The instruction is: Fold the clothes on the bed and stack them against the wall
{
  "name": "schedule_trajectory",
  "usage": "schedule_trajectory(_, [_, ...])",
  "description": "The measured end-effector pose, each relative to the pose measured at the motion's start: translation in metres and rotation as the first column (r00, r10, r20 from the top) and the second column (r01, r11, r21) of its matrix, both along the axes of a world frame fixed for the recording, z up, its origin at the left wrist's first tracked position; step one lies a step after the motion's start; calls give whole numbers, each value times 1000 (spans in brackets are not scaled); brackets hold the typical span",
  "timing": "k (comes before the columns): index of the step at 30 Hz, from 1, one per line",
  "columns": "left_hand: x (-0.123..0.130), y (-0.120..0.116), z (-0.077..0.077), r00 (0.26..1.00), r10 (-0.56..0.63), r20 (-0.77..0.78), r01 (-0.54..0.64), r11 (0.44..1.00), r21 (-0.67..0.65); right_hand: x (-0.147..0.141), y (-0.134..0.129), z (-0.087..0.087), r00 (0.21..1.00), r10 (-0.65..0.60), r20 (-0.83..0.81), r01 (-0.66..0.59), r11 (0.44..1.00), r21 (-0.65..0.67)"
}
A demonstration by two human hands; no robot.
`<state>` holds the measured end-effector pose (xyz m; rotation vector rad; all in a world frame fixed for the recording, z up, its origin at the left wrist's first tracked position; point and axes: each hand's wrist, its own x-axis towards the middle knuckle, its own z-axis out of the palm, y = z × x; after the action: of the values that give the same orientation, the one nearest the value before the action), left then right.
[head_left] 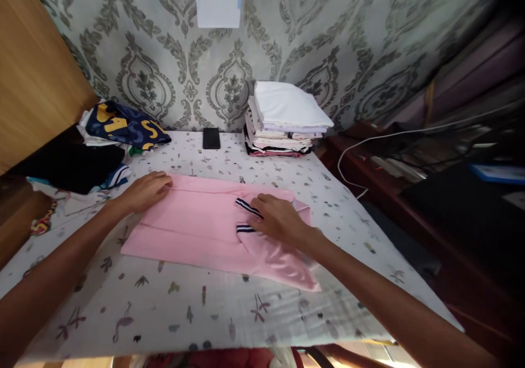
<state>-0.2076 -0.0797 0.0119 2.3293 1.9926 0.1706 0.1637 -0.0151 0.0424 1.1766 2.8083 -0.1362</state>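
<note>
A pink shirt (pixel 197 215) lies on the table with its sides folded inward. Its sleeve cuffs, striped navy and white, sit near the middle. My left hand (pixel 151 189) rests at the shirt's far left corner, fingers curled onto the edge of the cloth. Over by the striped cuffs, my right hand (pixel 275 217) presses on the sleeve with bent fingers, and the fabric wrinkles beneath it. The fingertips of both hands are partly hidden against the cloth.
A stack of folded clothes (pixel 289 119) with a white one on top stands at the back right. Beside it lies a black phone-like object (pixel 211 138). Loose clothes (pixel 94 155) are heaped at the left. A white cable (pixel 385 133) runs over the dark furniture on the right.
</note>
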Motion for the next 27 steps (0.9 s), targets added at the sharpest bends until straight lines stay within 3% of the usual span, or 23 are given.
schedule_trajectory(6, [5,-2,-1,999,40,11,-40,998,39,-4,-9,2,992,-8,125,2,999,53])
schedule_trajectory(11, [3,-5,-4,998,20,61,-24,997,71,7,-5,16,992,20,127,-32,996,89])
schedule_trajectory(16, [6,-8,-4,997,62,40,-66,992,108,19,-4,17,977,119,174,-124,992,18])
schedule_trajectory(20, [11,-10,2,996,72,49,-78,984,160,18,2,12,989,139,42,-138,990,-8])
schedule_trajectory(23, [12,-12,7,997,74,38,-80,979,187,9,12,7,996,65,-65,-64,998,16])
schedule_trajectory(27, [9,-15,9,1000,23,-2,-23,996,84,-5,25,-5,995,9,-95,-6,999,32])
